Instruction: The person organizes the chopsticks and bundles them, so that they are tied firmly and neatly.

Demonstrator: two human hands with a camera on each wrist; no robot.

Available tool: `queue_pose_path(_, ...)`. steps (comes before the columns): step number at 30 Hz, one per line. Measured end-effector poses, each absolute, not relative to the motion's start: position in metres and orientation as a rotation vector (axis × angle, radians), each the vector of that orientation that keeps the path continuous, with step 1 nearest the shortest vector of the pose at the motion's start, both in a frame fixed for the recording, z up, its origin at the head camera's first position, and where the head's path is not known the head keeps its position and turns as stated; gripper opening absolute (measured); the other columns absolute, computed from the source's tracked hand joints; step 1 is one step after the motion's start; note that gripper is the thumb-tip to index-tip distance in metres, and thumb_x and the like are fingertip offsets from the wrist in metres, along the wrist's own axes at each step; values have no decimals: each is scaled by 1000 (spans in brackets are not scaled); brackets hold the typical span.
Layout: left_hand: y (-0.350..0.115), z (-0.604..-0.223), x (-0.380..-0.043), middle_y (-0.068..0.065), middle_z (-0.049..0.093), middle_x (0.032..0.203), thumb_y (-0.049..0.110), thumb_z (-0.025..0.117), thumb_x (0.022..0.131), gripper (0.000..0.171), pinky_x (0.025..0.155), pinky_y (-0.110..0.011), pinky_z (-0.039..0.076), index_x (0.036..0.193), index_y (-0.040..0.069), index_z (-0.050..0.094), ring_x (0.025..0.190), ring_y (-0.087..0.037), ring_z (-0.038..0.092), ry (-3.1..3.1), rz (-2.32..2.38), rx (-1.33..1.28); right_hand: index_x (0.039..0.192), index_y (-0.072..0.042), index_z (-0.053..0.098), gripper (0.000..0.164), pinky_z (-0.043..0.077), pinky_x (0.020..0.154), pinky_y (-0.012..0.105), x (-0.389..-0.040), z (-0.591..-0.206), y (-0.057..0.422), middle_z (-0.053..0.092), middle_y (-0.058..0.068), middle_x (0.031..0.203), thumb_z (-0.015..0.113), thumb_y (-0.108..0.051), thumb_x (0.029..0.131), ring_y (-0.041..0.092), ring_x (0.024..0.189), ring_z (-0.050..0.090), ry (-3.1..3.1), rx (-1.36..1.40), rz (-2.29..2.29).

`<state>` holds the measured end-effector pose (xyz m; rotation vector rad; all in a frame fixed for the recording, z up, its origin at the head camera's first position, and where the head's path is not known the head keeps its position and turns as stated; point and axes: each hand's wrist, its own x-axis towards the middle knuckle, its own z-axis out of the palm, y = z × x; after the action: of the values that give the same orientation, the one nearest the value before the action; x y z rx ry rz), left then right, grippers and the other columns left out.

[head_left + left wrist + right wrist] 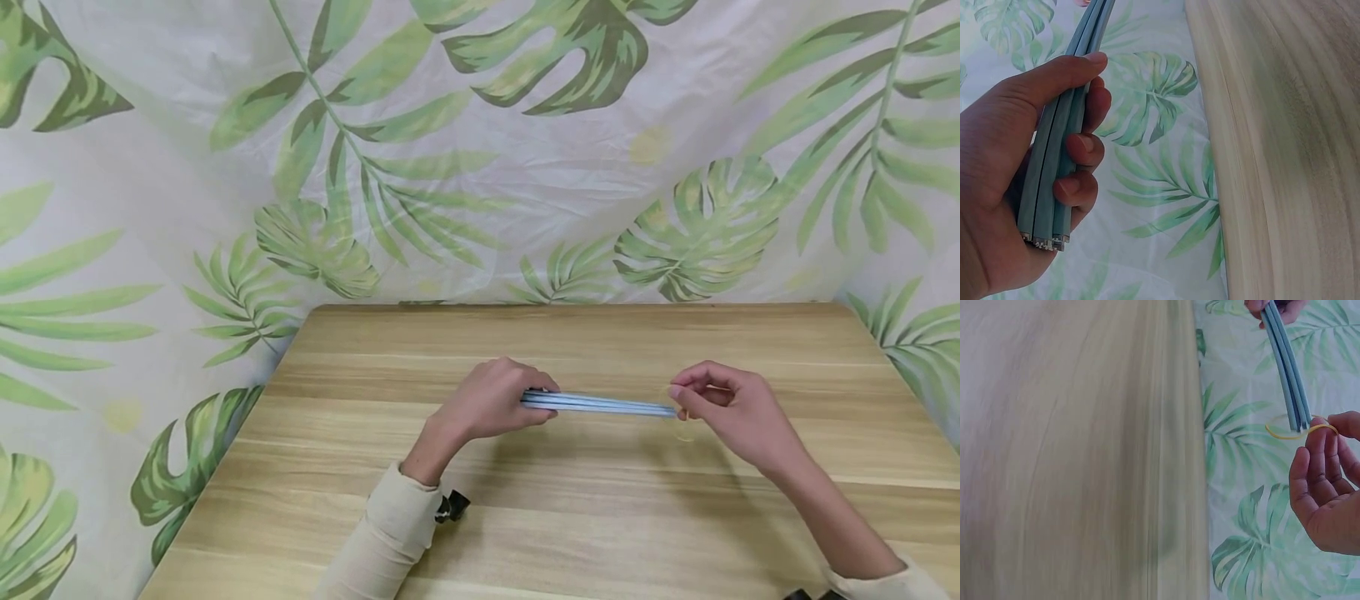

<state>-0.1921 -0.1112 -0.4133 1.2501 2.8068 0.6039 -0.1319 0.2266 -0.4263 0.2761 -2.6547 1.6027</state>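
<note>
My left hand grips a bundle of several slim blue chopsticks, its thumb lying along them and its fingers curled round. In the left wrist view the chopsticks show their squared, silvery patterned ends near the palm. The bundle points right, held above the table. At its far tips, my right hand pinches a thin yellow rubber band between thumb and fingers. In the right wrist view the loop hangs about the tips of the chopsticks; whether it touches them I cannot tell.
Below both hands lies a wood-grain table. A pale cloth printed with green leaves hangs behind it and shows at both sides. A small black clip-like piece sits at the left sleeve cuff.
</note>
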Motion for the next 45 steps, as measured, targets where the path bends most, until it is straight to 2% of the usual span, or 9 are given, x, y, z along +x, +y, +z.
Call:
queue_pose_path(3, -112, -413, -192, 9, 80, 97, 28, 83, 96, 15, 68, -21, 51, 109, 20, 83, 72, -2, 60, 2832, 603, 1247, 113, -2, 74, 19, 60, 73, 24, -130, -425, 220, 78, -1, 92, 71, -19, 105, 11, 79, 76, -2628, 280, 1602)
queue_pose_path(8, -113, -414, -193, 9, 81, 98, 28, 83, 96, 17, 68, -21, 52, 110, 19, 83, 72, -2, 61, 2880, 594, 1243, 110, -7, 76, 13, 55, 62, 25, -128, -427, 207, 77, -3, 87, 74, -17, 103, 12, 75, 75, -2564, 294, 1598)
queue_pose_path(18, -116, -411, -196, 9, 81, 97, 28, 84, 95, 17, 73, -27, 57, 108, 18, 83, 77, -3, 68, 2937, 656, 1243, 111, -9, 76, 12, 50, 57, 26, -120, -434, 191, 76, 3, 88, 74, -19, 103, 12, 75, 75, -2503, 291, 1669)
queue_pose_path(22, -119, -409, -196, 8, 81, 95, 27, 84, 95, 16, 73, -26, 56, 107, 18, 83, 75, -3, 67, 2963, 704, 1241, 114, -8, 76, 14, 54, 62, 26, -118, -436, 189, 75, 5, 91, 73, -17, 104, 12, 77, 75, -2492, 297, 1699)
queue_pose_path(28, -124, -407, -198, 9, 80, 92, 25, 84, 94, 13, 70, -23, 54, 105, 18, 82, 72, -1, 65, 2987, 805, 1254, 119, -3, 72, 17, 60, 71, 25, -117, -439, 185, 74, -6, 94, 72, -12, 104, 11, 81, 76, -2479, 327, 1753)
queue_pose_path(31, -125, -406, -198, 8, 80, 93, 25, 84, 94, 13, 70, -22, 53, 105, 17, 82, 72, -1, 64, 2992, 841, 1266, 120, -2, 71, 20, 61, 75, 27, -118, -442, 184, 74, -6, 96, 71, -14, 105, 13, 83, 76, -2487, 324, 1784)
queue_pose_path(38, -128, -403, -198, 5, 81, 93, 24, 85, 94, 17, 71, -25, 55, 107, 14, 83, 73, -4, 65, 3004, 925, 1240, 125, 0, 68, 26, 63, 76, 30, -120, -447, 183, 75, -5, 103, 67, -20, 108, 12, 90, 77, -2497, 315, 1876)
queue_pose_path(45, -130, -399, -199, 3, 82, 95, 23, 85, 94, 16, 72, -23, 54, 107, 14, 83, 75, -4, 67, 2989, 1008, 1214, 124, 2, 66, 30, 64, 70, 34, -124, -451, 183, 75, 4, 104, 53, -23, 115, 15, 92, 78, -2425, 366, 2081)
